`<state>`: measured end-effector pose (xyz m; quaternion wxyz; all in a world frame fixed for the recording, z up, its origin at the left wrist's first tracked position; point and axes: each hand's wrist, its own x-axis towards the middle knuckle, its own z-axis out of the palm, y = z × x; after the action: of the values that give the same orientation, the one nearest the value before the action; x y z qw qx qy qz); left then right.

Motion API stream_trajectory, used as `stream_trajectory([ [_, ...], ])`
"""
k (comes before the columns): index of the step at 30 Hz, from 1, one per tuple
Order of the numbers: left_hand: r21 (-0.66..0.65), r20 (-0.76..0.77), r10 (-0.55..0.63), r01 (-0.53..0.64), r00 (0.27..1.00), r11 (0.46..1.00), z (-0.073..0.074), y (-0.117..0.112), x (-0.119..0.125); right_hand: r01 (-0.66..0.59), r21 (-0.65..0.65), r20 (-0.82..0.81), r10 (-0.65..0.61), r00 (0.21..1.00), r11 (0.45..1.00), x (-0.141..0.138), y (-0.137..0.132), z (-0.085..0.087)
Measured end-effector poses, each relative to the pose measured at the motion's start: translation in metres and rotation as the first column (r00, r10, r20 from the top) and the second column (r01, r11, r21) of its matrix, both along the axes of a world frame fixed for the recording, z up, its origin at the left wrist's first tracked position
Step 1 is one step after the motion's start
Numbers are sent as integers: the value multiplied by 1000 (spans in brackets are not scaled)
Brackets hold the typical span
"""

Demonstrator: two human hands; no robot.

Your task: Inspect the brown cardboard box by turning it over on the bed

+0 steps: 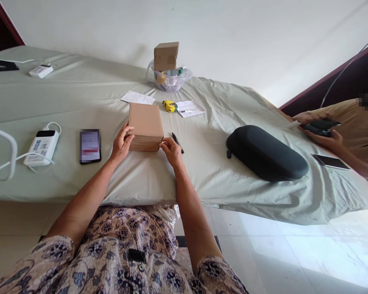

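Cardboard box (145, 125) held at both near corners on a cloth-covered counter (79, 98).

The counter is draped in pale green cloth, with a white wall behind and a tiled floor below. The box lies flat near the front edge, between a phone (90, 145) and a pen (178, 143). Its near-left corner is gripped by the left hand (122, 143), thumb on top. Its near-right corner is pinched by the fingertips of the right hand (171, 150). Both forearms are stretched forward over the counter edge. A black case (266, 153) is seen well apart to the right, a power bank (42, 147) to the left.
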<state>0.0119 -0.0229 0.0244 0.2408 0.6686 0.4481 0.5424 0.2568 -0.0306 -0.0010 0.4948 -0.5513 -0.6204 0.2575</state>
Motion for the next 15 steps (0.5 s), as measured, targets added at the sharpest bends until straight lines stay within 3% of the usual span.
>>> stream_trajectory([
  [6, 17, 12, -23, 23, 1000, 1000, -3, 3, -1, -27, -53, 156, 35, 987, 998, 5, 1, 0],
  [11, 20, 10, -28, 27, 1000, 999, -8, 6, -1, 4, -83, 374, 27, 927, 997, 4, 2, -4],
  [15, 8, -23, -49, 49, 999, 999, -9, 8, -1, 33, -78, 422, 3, 907, 996, 3, 2, -6],
])
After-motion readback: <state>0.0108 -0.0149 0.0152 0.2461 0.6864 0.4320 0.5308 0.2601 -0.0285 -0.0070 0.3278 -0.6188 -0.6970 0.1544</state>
